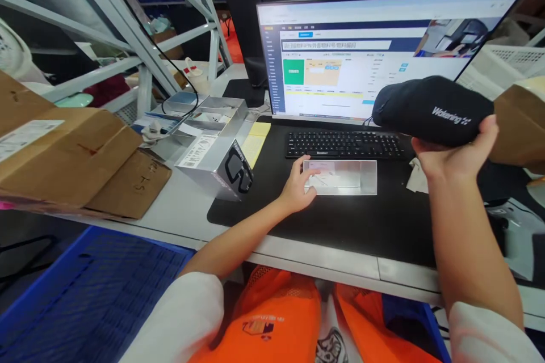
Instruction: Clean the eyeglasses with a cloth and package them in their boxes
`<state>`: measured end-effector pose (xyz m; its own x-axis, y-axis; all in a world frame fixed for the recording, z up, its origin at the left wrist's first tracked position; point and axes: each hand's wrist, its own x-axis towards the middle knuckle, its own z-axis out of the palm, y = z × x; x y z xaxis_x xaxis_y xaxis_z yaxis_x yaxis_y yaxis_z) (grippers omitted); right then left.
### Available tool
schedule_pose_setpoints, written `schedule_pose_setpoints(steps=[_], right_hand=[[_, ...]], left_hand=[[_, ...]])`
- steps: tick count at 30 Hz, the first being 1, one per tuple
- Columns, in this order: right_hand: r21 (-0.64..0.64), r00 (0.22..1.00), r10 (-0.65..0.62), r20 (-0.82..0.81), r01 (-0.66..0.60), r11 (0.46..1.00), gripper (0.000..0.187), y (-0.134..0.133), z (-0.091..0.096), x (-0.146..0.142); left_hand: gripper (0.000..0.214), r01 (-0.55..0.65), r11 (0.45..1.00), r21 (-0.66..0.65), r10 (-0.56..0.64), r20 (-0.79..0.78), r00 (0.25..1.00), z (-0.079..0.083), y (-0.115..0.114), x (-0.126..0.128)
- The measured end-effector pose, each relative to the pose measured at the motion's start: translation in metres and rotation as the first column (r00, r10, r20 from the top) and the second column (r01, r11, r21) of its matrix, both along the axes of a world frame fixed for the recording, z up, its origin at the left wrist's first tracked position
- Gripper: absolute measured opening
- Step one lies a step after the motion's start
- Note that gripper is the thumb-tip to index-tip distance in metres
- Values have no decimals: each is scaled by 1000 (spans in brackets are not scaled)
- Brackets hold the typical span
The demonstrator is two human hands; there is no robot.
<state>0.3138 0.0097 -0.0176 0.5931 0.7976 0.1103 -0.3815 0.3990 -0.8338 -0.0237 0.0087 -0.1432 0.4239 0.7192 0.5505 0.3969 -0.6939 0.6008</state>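
Note:
My right hand (457, 153) is raised at the right, gripping a black soft case (434, 110) with white lettering from below, its fingers partly hidden behind the case. My left hand (298, 186) is at the left end of a shallow silver box (368, 177) on the black desk mat (353, 227). Its fingers curl over the box's end, with one fingertip above the white printed sheet (336, 173) inside. Left of that hand stands a grey product box (213, 167) with goggles pictured on its end.
Behind the box lie a black keyboard (340, 144) and a large monitor (353, 68). Brown cartons (76, 153) cover the left side, and a yellow pad (258, 142) is beside the grey box. A blue crate (93, 289) sits below the desk edge.

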Motion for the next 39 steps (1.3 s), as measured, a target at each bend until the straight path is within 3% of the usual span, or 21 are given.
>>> schedule_pose_setpoints(steps=[5, 11, 16, 19, 21, 24, 28, 29, 32, 35, 39], right_hand=[[127, 997, 64, -42, -58, 990, 57, -5, 2, 4], [121, 995, 94, -25, -91, 988, 54, -8, 1, 0], [-23, 990, 107, 89, -105, 994, 48, -8, 0, -12], [-147, 986, 77, 145, -55, 988, 47, -9, -10, -32], [-207, 963, 127, 239, -77, 975, 51, -11, -20, -51], [-310, 807, 249, 535, -87, 947, 58, -19, -35, -79], [-265, 376, 208, 903, 106, 958, 53, -22, -52, -95], [-247, 316, 200, 928, 117, 962, 52, -20, -57, -95], [-329, 298, 301, 906, 50, 943, 53, -9, -71, -92], [-433, 308, 419, 854, -27, 901, 59, 0, -80, -92], [-487, 208, 507, 836, -143, 862, 52, -3, -73, -85]], left_hand=[[66, 31, 999, 22, -30, -41, 999, 1, 3, -2], [69, 33, 999, -6, -33, -70, 997, 3, 5, -5], [109, 53, 992, -117, -68, -125, 990, 9, 13, -10], [113, -15, 979, -205, -7, -104, 995, 15, 16, -13], [116, -23, 963, -270, 3, -73, 997, 18, 15, -14], [114, 35, 952, -305, -42, -14, 999, 20, 12, -16], [90, 54, 956, -290, 1, 186, 983, 16, 13, -16], [81, 52, 954, -295, 19, 232, 972, 15, 14, -14], [66, 3, 948, -318, 86, 266, 960, 13, 15, -8], [60, -86, 942, -325, 151, 183, 971, 15, 12, -1], [35, -45, 950, -310, 50, 8, 999, 26, 10, -8]])
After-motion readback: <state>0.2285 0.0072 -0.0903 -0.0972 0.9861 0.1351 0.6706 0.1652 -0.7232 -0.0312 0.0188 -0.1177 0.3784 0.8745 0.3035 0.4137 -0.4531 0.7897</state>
